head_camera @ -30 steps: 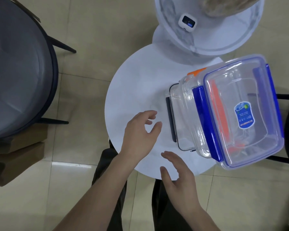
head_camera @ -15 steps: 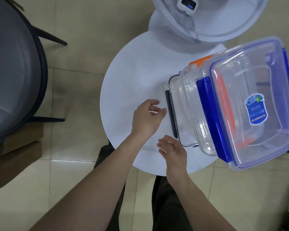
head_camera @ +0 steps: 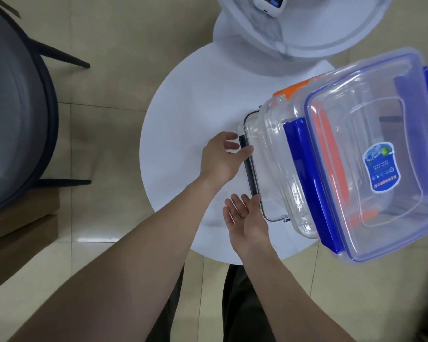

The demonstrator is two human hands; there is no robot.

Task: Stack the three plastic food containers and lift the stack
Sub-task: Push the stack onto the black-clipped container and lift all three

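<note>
Three clear plastic containers stand stacked on the right half of the round white table. The top container has a blue-clipped lid with a blue label. Under it sits the orange-clipped container, and at the bottom lies the dark-clipped container, mostly hidden. My left hand is at the bottom container's left edge, fingers spread and touching its dark clip. My right hand, palm up with fingers apart, is at that container's near left corner. Neither hand grips anything.
A second round white table with a small white device stands behind. A dark round chair is on the left, beside brown cardboard boxes. My dark-trousered legs are under the table's near edge. Beige tiled floor lies all around.
Both hands moved right and forward from the open table to the bottom container's left side. The left hand now touches its clip, and the right hand has turned palm up.
</note>
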